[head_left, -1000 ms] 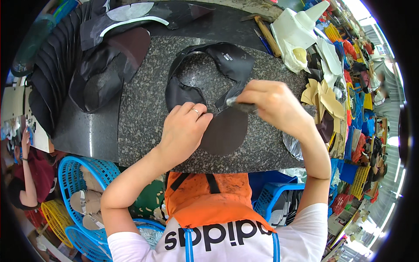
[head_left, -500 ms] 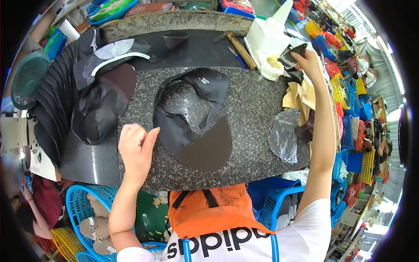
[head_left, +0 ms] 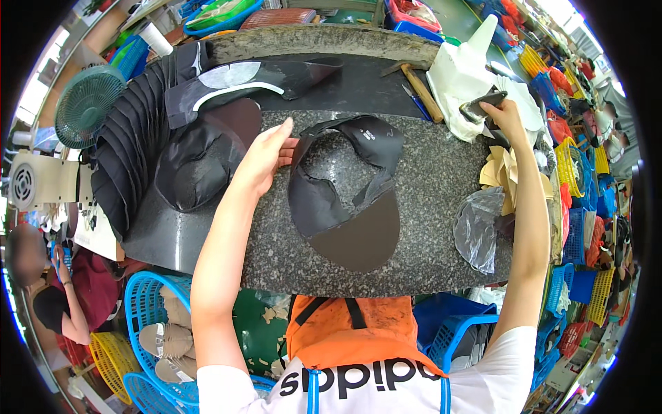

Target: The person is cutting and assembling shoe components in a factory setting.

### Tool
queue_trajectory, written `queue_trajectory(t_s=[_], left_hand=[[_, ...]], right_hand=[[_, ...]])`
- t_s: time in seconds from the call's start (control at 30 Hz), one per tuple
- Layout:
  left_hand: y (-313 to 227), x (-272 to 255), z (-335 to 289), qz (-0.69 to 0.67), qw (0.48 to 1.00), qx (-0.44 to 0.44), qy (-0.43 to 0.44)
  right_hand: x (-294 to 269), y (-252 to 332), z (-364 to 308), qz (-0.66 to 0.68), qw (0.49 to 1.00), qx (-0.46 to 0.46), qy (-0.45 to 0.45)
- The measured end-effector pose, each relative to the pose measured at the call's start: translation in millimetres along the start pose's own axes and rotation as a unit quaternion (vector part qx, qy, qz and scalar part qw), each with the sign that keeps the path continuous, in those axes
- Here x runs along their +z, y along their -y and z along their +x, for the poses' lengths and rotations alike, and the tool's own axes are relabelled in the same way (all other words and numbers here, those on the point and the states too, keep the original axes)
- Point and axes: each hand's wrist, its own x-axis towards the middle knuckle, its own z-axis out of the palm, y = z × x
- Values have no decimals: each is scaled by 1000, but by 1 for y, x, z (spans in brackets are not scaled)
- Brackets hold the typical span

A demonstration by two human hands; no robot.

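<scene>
A black shoe upper (head_left: 353, 248) with a dark brown vamp lies open on the speckled stone slab in front of me. My left hand (head_left: 267, 157) is open at its far left edge, thumb up, fingertips at or just beside the black collar; contact is hard to tell. At the far right, my right hand (head_left: 507, 119) grips a dark flat spreader (head_left: 481, 105) by one end. Its other end rests at the smeared mouth of a white plastic container (head_left: 458, 83) lying on its side. A second, similar upper (head_left: 196, 169) lies left of my left hand.
Overlapping black pieces (head_left: 131, 145) line the left side. A long black piece with a white strip (head_left: 241, 86) lies behind. A hammer (head_left: 422, 93) and a blue pen (head_left: 416, 102) are at the back. Tan scraps (head_left: 500, 172) and clear plastic (head_left: 476, 231) sit at right.
My left hand has moved forward, from a loose curl at the near left to the far left edge of the upper. My right hand stays by the white container. The whole view has shifted.
</scene>
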Motion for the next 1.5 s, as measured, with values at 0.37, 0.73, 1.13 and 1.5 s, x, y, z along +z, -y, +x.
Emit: queue_trajectory(t_s=[0.37,0.73,1.13,1.5], left_hand=[[-15,37,-54,-316,938,134,39],[-39,56,-100,222,887,340,221],[-61,59,-137,272,848,418,182],[-30,55,-174,362,857,352,99]], right_hand=[[58,166,-144,189,975,-8,116],[101,229,-187,748,628,71,204],[94,251,-208,768,581,76,258],[125,229,-244,788,574,74,209]])
